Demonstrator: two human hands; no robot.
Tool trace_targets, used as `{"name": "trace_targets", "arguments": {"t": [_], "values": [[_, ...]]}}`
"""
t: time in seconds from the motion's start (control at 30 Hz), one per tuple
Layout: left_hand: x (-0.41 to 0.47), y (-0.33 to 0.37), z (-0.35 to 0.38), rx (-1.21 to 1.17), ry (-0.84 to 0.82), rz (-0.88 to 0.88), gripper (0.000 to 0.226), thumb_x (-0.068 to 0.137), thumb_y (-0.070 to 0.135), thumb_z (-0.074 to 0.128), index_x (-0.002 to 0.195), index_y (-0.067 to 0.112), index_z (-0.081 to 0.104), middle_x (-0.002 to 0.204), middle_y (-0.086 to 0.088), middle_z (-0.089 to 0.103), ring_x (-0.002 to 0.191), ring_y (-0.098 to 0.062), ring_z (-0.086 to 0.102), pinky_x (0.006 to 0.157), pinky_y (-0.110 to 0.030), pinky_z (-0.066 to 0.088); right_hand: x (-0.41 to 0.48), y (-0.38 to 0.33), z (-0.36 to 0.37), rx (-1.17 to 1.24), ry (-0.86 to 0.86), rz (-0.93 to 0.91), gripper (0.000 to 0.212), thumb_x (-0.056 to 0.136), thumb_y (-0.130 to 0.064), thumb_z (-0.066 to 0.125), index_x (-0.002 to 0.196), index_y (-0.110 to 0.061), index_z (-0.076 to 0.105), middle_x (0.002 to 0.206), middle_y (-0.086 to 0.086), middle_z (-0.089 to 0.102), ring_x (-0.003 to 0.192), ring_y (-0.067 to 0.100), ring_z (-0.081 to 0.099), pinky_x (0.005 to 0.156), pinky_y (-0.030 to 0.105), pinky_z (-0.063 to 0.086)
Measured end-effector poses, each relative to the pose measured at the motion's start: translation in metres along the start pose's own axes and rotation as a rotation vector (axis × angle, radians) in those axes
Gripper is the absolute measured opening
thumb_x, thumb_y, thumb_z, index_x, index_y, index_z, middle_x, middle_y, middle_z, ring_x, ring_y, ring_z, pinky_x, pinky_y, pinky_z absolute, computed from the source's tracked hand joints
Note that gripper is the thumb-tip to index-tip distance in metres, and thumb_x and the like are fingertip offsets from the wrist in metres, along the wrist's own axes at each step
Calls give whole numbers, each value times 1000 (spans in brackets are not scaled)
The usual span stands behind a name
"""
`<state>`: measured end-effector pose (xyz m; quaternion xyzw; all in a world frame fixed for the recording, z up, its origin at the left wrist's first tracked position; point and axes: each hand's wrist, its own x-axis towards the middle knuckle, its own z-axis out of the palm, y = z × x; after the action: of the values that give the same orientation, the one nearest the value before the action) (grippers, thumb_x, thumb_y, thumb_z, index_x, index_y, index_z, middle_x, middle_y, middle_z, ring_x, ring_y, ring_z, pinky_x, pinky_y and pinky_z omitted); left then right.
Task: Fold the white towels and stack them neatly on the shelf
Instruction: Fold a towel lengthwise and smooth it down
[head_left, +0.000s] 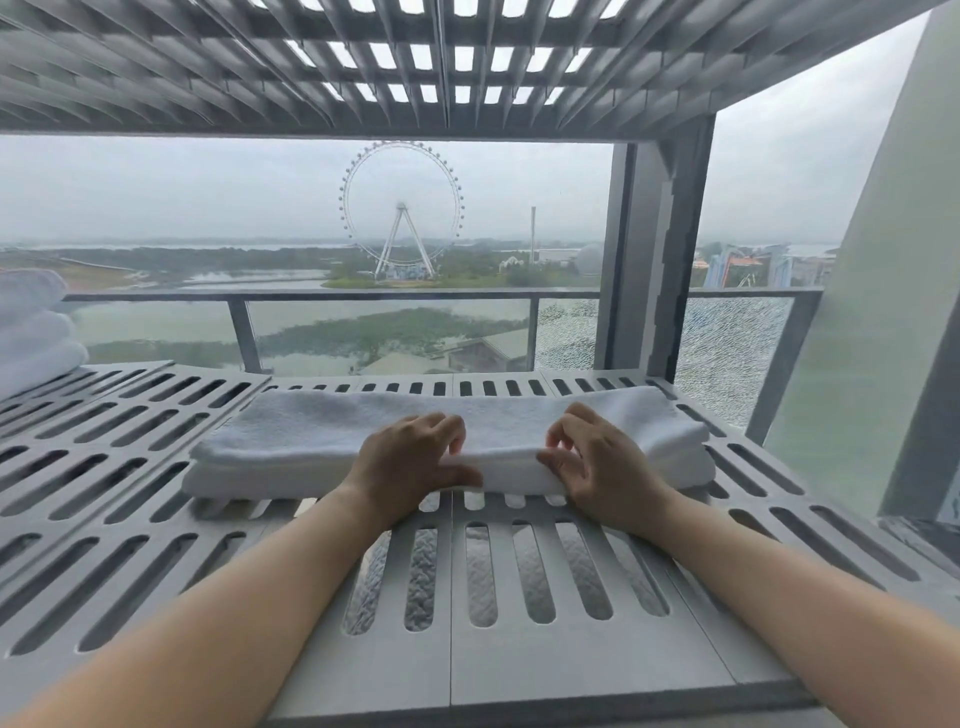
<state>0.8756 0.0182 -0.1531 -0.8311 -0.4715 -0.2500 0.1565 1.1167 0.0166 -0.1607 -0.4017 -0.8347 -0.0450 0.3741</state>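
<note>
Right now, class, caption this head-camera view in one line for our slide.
Left hand and right hand hold a folded white towel on the slatted shelf.

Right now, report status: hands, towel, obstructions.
Left hand, right hand both grip folded towel, near edge. Towel lies flat on slatted shelf. Stacked towels far left, clear of it.

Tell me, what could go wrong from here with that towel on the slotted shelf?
The left hand and right hand both grip the folded towel near its middle, so if it is lifted, its long ends may sag and the fold could open. The towel stack sits at the far left of the shelf. Adding this wide towel there might leave the pile lopsided.
</note>
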Motion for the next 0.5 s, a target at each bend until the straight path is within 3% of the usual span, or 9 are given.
{"name": "trace_targets", "arguments": {"t": [0.13, 0.27, 0.33, 0.4, 0.47, 0.5], "values": [[-3, -2, -3, 40, 33, 106, 48, 74, 68, 45, 76, 19, 43, 73, 7, 45, 64, -18, 48, 54, -25, 32, 1, -2, -3, -54, -82, -44, 15, 85, -26, 62, 80, -24, 48, 78, -13, 41, 62, 8, 44, 56, 16, 32], [-6, 1, -4, 82, 83, 231, 40, 85, 53, 54, 72, 16, 48, 68, 2, 51, 60, -15, 46, 49, -23, 29, -2, 1, -9, -121, -149, 17, 19, 81, -36, 60, 81, -25, 45, 73, -16, 39, 61, 2, 40, 58, 23, 32], [-4, 2, -5, 72, 0, 215, 38, 89, 53, 47, 74, 18, 47, 69, 5, 50, 61, -15, 47, 50, -24, 28, -4, 1, -15, -178, -139, 32, 26, 79, -40, 59, 95, -23, 49, 85, -16, 42, 70, 7, 44, 62, 26, 35], [2, 5, -8, 41, -138, 175, 44, 89, 59, 34, 69, 21, 43, 66, 8, 47, 57, -14, 46, 49, -26, 30, -6, 1, -20, -251, -136, 7, 45, 77, -42, 59, 114, -18, 52, 105, -7, 47, 92, 13, 48, 75, 30, 42], [15, 10, -14, -50, -291, 84, 52, 91, 61, 23, 65, 21, 45, 62, 5, 50, 55, -12, 47, 53, -28, 39, -6, 0, -25, -311, -168, 1, 51, 77, -46, 55, 120, -19, 55, 119, -2, 48, 107, 15, 47, 87, 34, 42], [23, 13, -16, -116, -347, 29, 52, 92, 59, 23, 65, 21, 48, 63, 4, 53, 57, -13, 49, 58, -30, 43, -6, -1, -27, -307, -193, 7, 49, 77, -49, 52, 117, -22, 58, 120, -3, 50, 107, 14, 48, 84, 33, 42]]}}
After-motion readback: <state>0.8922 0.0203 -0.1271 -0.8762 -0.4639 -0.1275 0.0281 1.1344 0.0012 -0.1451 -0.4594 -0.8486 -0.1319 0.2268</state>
